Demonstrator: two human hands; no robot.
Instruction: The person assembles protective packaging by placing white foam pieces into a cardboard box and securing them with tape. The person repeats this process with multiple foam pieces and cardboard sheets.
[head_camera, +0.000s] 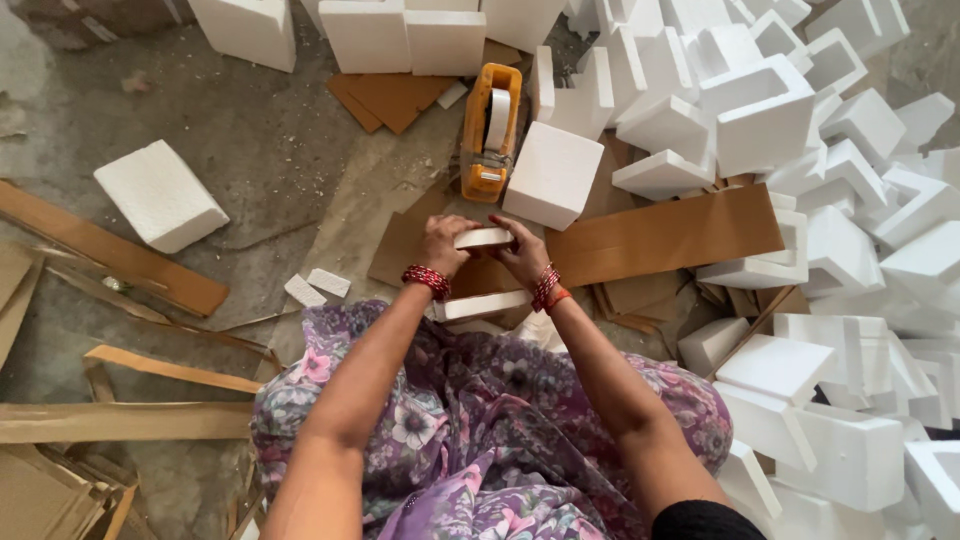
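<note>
My left hand (442, 243) and my right hand (522, 250) grip a white foam frame piece (484, 238) from both sides, holding its upper bar just above my lap. The lower bar of the same piece (480, 305) shows between my wrists. Both wrists carry red bangles. An orange tape dispenser (490, 130) with a white tape roll lies on the floor just beyond my hands, and a white foam block (553, 173) stands to its right.
A big heap of white foam corner pieces (840, 200) fills the right side. A brown cardboard strip (665, 235) lies by my right hand. A loose foam block (160, 195) and cardboard strips (110, 420) lie on the concrete floor at left.
</note>
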